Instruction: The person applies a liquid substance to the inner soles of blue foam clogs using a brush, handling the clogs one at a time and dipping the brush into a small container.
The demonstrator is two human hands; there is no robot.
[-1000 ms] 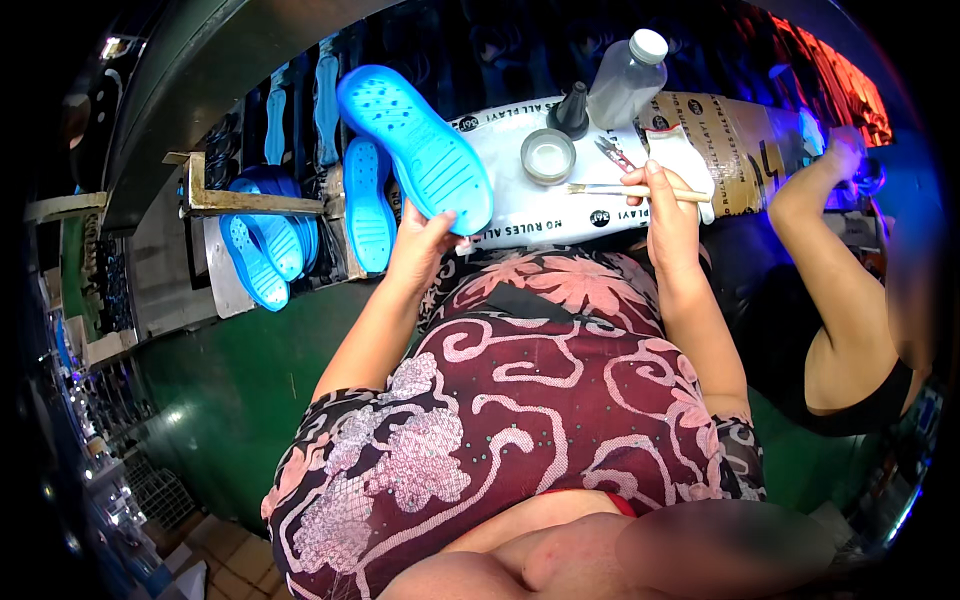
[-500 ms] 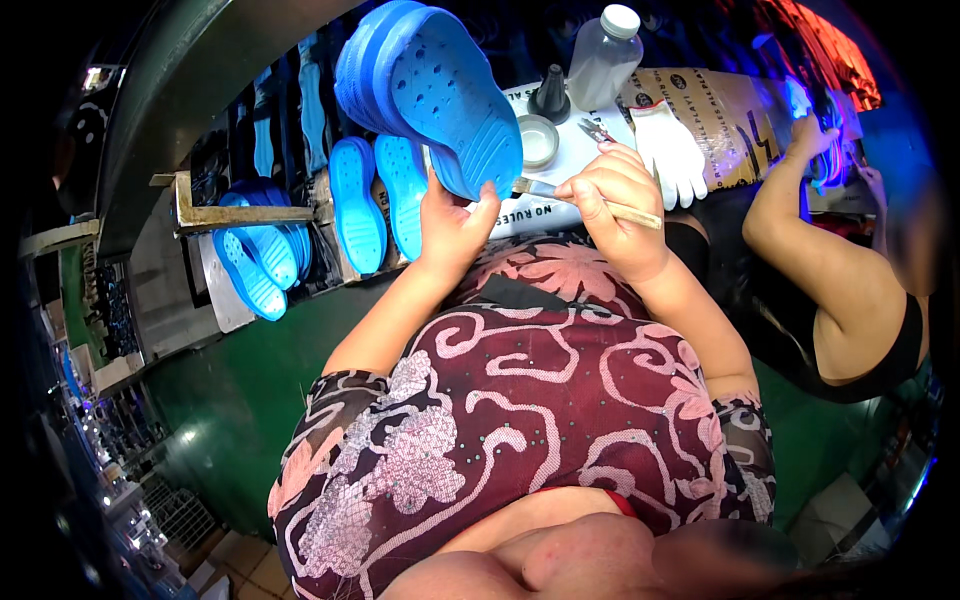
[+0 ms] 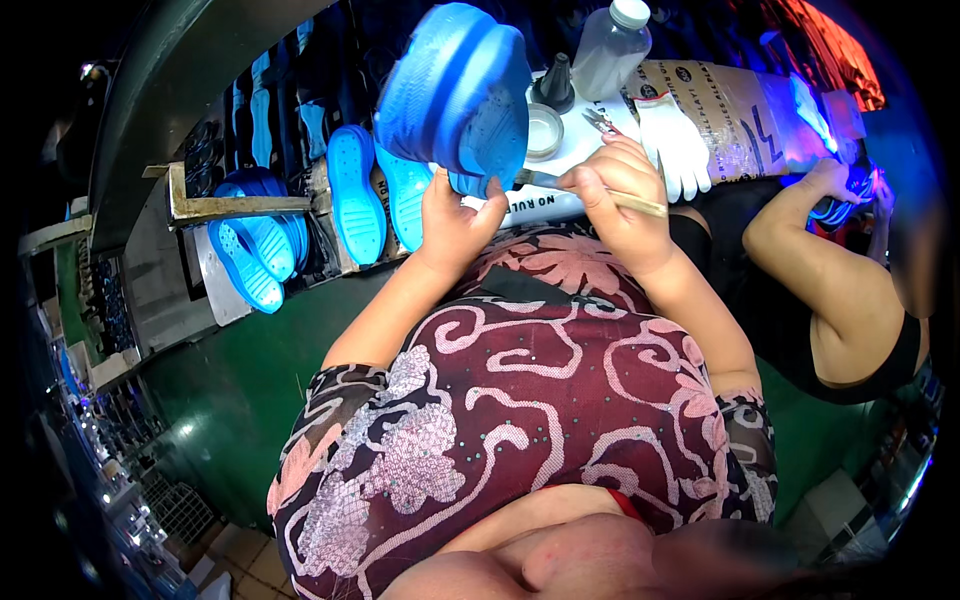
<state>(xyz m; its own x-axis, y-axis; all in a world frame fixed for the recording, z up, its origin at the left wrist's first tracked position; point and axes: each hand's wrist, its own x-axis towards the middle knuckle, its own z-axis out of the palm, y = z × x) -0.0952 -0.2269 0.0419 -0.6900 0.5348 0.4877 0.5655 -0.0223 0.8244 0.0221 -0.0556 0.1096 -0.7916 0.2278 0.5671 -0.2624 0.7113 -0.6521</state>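
A thick blue shoe sole (image 3: 455,90) is gripped at its near end by my left hand (image 3: 458,222), thumb and fingers closed on it. Its ridged side wall is turned toward me and its perforated face points right. My right hand (image 3: 622,200) is closed around a flat brush (image 3: 640,204) with a pale wooden handle. The brush's tip lies at the sole's near right edge; whether the bristles touch cannot be told. Just beyond the brush, a round shallow dish (image 3: 543,132) rests on the white work surface (image 3: 545,207).
Several blue soles (image 3: 357,195) lie left of my hands, with another pile (image 3: 255,240) behind a wooden bar (image 3: 240,206). A black nozzle bottle (image 3: 554,84), a clear bottle (image 3: 612,45), pliers (image 3: 600,122) and a white glove (image 3: 670,150) are beyond. A co-worker's arm (image 3: 830,245) is at right.
My left hand has turned the sole, so its ridged side now shows more and its perforated face less. The brush stays at its near edge. The co-worker's hands have moved lower.
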